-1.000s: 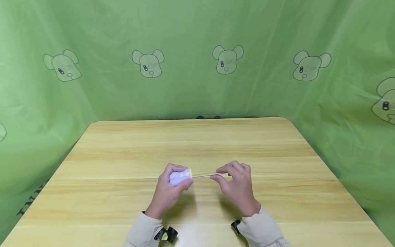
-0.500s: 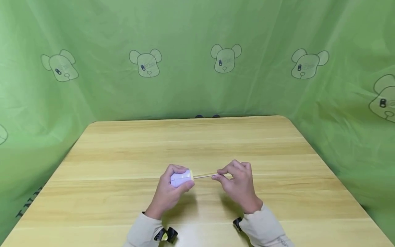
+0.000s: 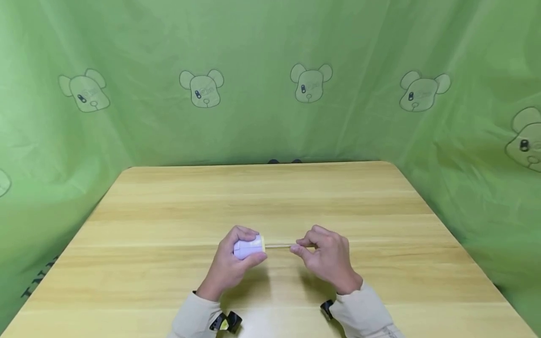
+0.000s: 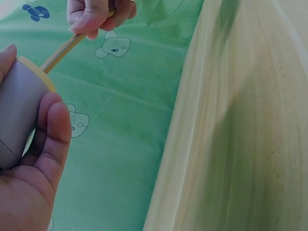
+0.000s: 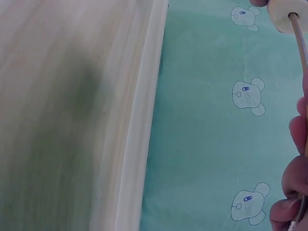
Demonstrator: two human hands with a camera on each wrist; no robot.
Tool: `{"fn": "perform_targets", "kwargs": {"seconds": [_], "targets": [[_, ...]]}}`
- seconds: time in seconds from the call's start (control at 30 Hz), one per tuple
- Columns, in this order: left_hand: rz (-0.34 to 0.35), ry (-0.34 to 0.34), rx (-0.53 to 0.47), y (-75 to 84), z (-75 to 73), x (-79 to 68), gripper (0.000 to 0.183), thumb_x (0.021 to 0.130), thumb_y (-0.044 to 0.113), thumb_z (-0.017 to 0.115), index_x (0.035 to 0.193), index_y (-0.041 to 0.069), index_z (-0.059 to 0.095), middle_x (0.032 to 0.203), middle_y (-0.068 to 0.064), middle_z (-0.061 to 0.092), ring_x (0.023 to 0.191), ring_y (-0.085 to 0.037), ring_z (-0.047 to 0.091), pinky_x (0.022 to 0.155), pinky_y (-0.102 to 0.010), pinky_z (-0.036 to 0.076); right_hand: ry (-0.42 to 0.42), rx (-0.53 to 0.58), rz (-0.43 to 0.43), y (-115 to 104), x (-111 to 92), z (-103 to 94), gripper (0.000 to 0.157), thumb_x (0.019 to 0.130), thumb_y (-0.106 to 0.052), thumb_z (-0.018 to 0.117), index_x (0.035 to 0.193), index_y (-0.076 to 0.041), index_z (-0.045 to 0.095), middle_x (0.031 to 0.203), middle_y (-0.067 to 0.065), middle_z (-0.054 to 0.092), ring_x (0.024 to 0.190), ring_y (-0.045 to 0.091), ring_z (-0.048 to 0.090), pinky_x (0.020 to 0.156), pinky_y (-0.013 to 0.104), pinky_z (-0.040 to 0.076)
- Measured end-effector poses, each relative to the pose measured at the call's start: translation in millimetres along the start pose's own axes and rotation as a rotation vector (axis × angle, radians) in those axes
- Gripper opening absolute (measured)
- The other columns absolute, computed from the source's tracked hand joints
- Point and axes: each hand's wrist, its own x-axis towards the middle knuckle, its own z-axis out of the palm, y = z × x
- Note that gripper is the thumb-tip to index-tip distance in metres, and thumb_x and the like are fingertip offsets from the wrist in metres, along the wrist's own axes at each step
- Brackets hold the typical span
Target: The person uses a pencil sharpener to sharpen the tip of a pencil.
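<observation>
Your left hand (image 3: 231, 260) grips a rounded lilac device (image 3: 247, 249), thumb along its near side and fingers over its top; its yellow rim (image 3: 263, 243) faces your right hand (image 3: 330, 258), which pinches a slender pencil-like stick (image 3: 278, 246) between thumb and fingers; the stick lies nearly level in the head view, bridging your 2 hands, its left end in the round hole (image 5: 290, 15) of the device's end face, as the right wrist view shows; how deep it sits cannot be told; device and stick are held above the wood-grain table (image 3: 270, 202), near its front edge; behind hangs a green curtain (image 3: 253, 131) printed with bear heads (image 3: 310, 89).
</observation>
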Motion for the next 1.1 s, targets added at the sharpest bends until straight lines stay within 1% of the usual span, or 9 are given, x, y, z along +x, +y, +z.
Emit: {"fn": "perform_targets", "kwargs": {"seconds": [0.17, 0.3, 0.4, 0.5, 0.57, 0.67, 0.9, 1.0, 1.1], "targets": [[-0.039, 0.012, 0.021, -1.8, 2.0, 0.7, 0.036, 0.077, 0.001, 0.079, 0.101, 0.002, 0.053, 0.111, -0.016, 0.060, 0.085, -0.023, 0.061, 0.066, -0.032, 0.058, -0.045, -0.001, 0.041, 0.0, -0.1, -1.8, 0.024, 0.059, -0.021, 0.091, 0.068, -0.014, 0.069, 0.063, -0.011, 0.058, 0.052, -0.003, 0.039, 0.042, 0.013, 0.033], [-0.059, 0.046, 0.030, -2.1, 2.8, 1.8, 0.036, 0.077, 0.003, 0.080, 0.101, 0.002, 0.053, 0.111, -0.015, 0.061, 0.090, -0.026, 0.061, 0.069, -0.031, 0.058, -0.052, 0.053, 0.060, 1.0, 0.4, -0.8, 0.030, 0.056, -0.011, 0.093, 0.077, -0.008, 0.072, 0.076, -0.006, 0.062, 0.056, 0.002, 0.047, 0.047, 0.016, 0.041], [-0.071, 0.066, 0.022, -1.1, 2.7, 2.0, 0.034, 0.078, 0.002, 0.079, 0.100, 0.002, 0.053, 0.111, -0.016, 0.061, 0.091, -0.028, 0.061, 0.071, -0.031, 0.058, -0.018, 0.055, 0.060, 2.0, 1.0, 1.3, 0.033, 0.053, -0.006, 0.093, 0.078, -0.006, 0.072, 0.083, -0.001, 0.064, 0.066, 0.011, 0.057, 0.065, 0.026, 0.048], [-0.101, 0.069, 0.006, -0.1, 3.1, 1.5, 0.034, 0.079, 0.002, 0.078, 0.101, 0.001, 0.053, 0.111, -0.017, 0.060, 0.090, -0.028, 0.060, 0.071, -0.030, 0.058, 0.049, 0.026, 0.060, 2.0, 1.0, 4.0, 0.031, 0.053, -0.007, 0.093, 0.076, -0.006, 0.072, 0.081, 0.003, 0.066, 0.074, 0.019, 0.062, 0.081, 0.040, 0.044], [-0.126, 0.069, 0.000, 1.1, 3.7, 0.9, 0.034, 0.080, 0.003, 0.078, 0.103, 0.001, 0.053, 0.113, -0.018, 0.059, 0.088, -0.028, 0.060, 0.070, -0.030, 0.057, 0.084, 0.024, 0.061, 0.8, 0.3, 5.7, 0.031, 0.054, -0.008, 0.093, 0.076, -0.005, 0.072, 0.079, 0.004, 0.067, 0.074, 0.022, 0.062, 0.082, 0.044, 0.039], [-0.158, 0.072, -0.002, 2.4, 4.2, 0.9, 0.034, 0.081, 0.004, 0.077, 0.105, 0.000, 0.052, 0.114, -0.019, 0.058, 0.087, -0.027, 0.060, 0.069, -0.029, 0.057, 0.117, 0.044, 0.057, -0.7, -0.5, 7.9, 0.031, 0.054, -0.007, 0.092, 0.076, -0.004, 0.072, 0.076, 0.004, 0.067, 0.071, 0.021, 0.062, 0.080, 0.040, 0.038], [-0.216, 0.055, -0.035, 4.2, 1.8, 0.3, 0.035, 0.081, 0.004, 0.077, 0.104, 0.001, 0.050, 0.114, -0.017, 0.057, 0.085, -0.024, 0.059, 0.066, -0.030, 0.057, 0.167, 0.088, 0.007, -0.6, -1.8, 10.2, 0.029, 0.052, -0.009, 0.090, 0.072, -0.003, 0.070, 0.068, 0.003, 0.062, 0.055, 0.014, 0.051, 0.075, 0.035, 0.032], [-0.228, 0.038, -0.043, 4.9, 0.5, 0.2, 0.035, 0.080, 0.004, 0.077, 0.103, 0.002, 0.050, 0.114, -0.017, 0.057, 0.085, -0.024, 0.059, 0.066, -0.030, 0.057, 0.155, 0.098, -0.003, 1.0, -2.8, 9.6, 0.025, 0.061, -0.019, 0.087, 0.071, -0.004, 0.069, 0.067, 0.003, 0.062, 0.056, 0.014, 0.052, 0.076, 0.034, 0.029], [-0.221, 0.027, -0.044, 5.5, 0.2, 0.6, 0.035, 0.080, 0.003, 0.077, 0.102, 0.002, 0.050, 0.114, -0.017, 0.057, 0.084, -0.024, 0.059, 0.066, -0.030, 0.057, 0.139, 0.091, -0.020, 2.4, -2.2, 8.0, 0.031, 0.072, -0.033, 0.080, 0.071, -0.005, 0.069, 0.067, 0.003, 0.061, 0.057, 0.016, 0.054, 0.075, 0.033, 0.029]]}}
